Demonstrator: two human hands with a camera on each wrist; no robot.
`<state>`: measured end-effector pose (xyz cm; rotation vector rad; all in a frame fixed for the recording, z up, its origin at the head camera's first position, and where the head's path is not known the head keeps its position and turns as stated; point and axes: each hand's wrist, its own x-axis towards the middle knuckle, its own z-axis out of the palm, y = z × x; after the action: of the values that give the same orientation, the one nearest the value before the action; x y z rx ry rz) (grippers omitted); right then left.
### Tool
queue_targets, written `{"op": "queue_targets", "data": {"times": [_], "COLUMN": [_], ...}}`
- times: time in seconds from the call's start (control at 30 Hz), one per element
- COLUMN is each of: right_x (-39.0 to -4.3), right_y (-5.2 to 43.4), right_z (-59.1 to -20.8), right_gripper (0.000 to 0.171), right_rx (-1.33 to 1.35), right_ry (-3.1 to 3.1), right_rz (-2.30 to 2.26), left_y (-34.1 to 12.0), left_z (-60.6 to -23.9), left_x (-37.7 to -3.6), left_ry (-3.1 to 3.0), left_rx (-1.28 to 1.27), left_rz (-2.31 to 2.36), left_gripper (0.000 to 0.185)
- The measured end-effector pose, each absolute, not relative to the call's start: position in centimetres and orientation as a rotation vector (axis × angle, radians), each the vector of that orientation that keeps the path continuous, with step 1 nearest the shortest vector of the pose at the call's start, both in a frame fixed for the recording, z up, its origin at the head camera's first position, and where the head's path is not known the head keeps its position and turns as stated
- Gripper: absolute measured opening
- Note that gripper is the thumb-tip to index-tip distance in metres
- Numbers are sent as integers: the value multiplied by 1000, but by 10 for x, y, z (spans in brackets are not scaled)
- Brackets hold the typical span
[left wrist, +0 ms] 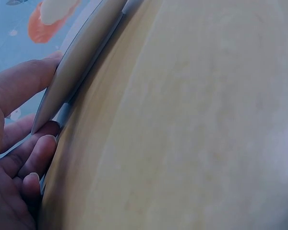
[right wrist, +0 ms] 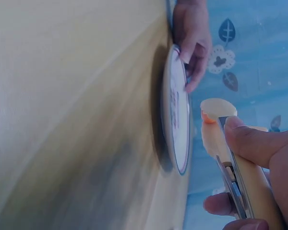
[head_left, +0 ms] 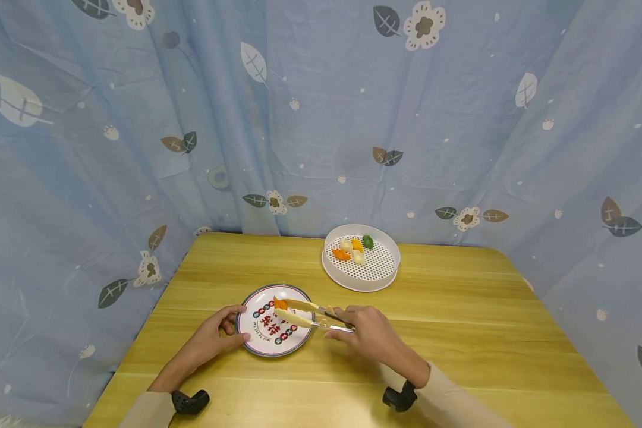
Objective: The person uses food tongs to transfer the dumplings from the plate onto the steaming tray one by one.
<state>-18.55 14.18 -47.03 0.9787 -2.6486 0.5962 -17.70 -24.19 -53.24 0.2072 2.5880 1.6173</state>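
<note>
A round plate [head_left: 299, 337] with red lettering and a dark rim lies on the wooden table [head_left: 460, 333]. My left hand [head_left: 222, 334] grips its left rim [left wrist: 74, 62], thumb on top and fingers beneath. My right hand [head_left: 365, 333] holds cream-tipped tongs [head_left: 299, 314] over the plate. The tongs [right wrist: 220, 139] pinch an orange piece of food [head_left: 280, 304] at their tips, just above the plate's far side. From the right wrist the plate [right wrist: 175, 129] is seen edge-on, with my left hand [right wrist: 194, 45] at its far rim.
A white perforated tray [head_left: 377, 270] stands farther back on the table, holding several small pieces: orange [head_left: 341, 254], white [head_left: 358, 257] and green [head_left: 368, 241]. A blue leaf-patterned curtain [head_left: 321, 119] closes in the back and sides of the table.
</note>
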Motion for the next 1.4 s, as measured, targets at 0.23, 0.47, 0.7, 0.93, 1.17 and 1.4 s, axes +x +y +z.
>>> {"op": "queue_targets", "data": {"times": [0.23,0.47,0.7,0.93,1.17,1.4], "right_x": [-193,-203,-215,-227,-240,-251], "right_y": [154,170,188,208,227,245], "right_z": [-464,-458,-458,-457,-456,-461], "right_gripper": [53,51,51,54,57,55], "right_rx": [876,818,764,688,611,527], "right_ry": [-2678,-2638,-2586,-2643,-2682,-2710], "right_rz": [606,627,597,597,607,578], "left_y": [-242,-242,-242,-242,-243,-243], "left_z": [-534,-534,-531,-531,-531,-531], "left_x": [-176,-177,-177,-177,-177,-176], "left_ry": [2580,2575,2590,2590,2579,2569], "left_rx": [195,196,207,205,214,225], "left_rz": [1624,1629,1615,1601,1614,1629], "left_gripper": [65,64,65,64,63,63]}}
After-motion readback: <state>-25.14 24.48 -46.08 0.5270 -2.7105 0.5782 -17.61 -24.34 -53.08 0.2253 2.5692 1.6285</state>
